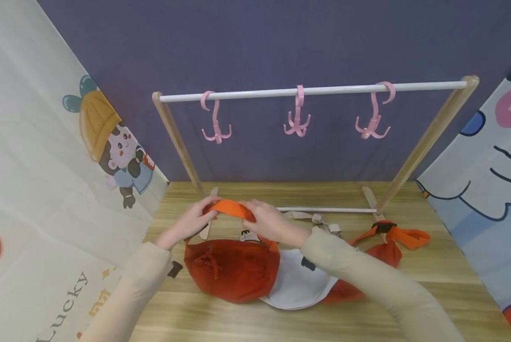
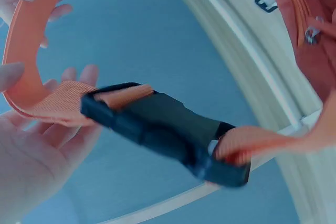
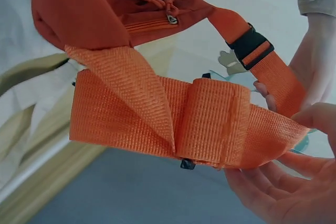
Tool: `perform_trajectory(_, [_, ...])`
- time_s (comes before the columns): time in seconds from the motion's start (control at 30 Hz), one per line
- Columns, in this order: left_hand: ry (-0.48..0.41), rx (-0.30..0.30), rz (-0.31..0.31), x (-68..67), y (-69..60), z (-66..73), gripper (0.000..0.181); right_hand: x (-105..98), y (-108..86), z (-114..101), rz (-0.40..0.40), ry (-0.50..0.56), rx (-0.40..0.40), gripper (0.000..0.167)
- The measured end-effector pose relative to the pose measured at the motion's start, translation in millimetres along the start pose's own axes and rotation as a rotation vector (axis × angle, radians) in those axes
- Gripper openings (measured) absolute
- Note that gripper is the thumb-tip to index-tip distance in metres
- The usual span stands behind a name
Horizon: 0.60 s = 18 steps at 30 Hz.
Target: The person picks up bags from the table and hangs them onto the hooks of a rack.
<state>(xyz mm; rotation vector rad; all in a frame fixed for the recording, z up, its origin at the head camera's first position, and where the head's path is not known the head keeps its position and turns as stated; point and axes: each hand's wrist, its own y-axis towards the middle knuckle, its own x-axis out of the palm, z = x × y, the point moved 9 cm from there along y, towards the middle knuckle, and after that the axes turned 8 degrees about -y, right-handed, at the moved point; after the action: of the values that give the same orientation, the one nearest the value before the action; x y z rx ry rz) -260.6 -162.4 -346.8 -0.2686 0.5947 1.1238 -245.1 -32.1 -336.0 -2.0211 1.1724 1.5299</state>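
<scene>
We hold the bright orange woven-webbing strap (image 1: pixel 229 207) raised in an arch. Our left hand (image 1: pixel 191 219) pinches it between thumb and fingers; our right hand (image 1: pixel 274 222) does likewise at the other side. The rust-red fabric waist bag (image 1: pixel 234 273) on this strap sits below our hands, overlapping the white fabric pouch (image 1: pixel 300 285) on the wood-grain table (image 1: pixel 187 318).

Caution:
- The strap folds diagonally near the bag; pulling now could set a twist.
- Our right thumb bears near the strap's edge, so the bag's weight could work the webbing loose.
- The black plastic buckle (image 2: pixel 168 129) could snag the white-barred wooden rack (image 1: pixel 264 94).
- Lifting could drag the pouch, because the two overlap.
</scene>
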Motion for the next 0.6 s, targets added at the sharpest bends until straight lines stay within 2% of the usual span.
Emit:
perform_trajectory(0.17, [0.085,0.044,0.042,-11.2,-1.7,15.5,0.033,-16,-2.0,-4,0.018,-0.002,-0.017,0.044])
perform_trajectory(0.33, [0.128,0.101,0.091,-20.2,-0.5,27.7,0.034,-33,0.2,-6,0.072,-0.031,-0.043,0.041])
perform_trajectory(0.6, [0.115,0.185,0.175,-28.9,3.3,47.4,0.033,-57,4.3,-4,0.159,-0.088,-0.097,0.034])
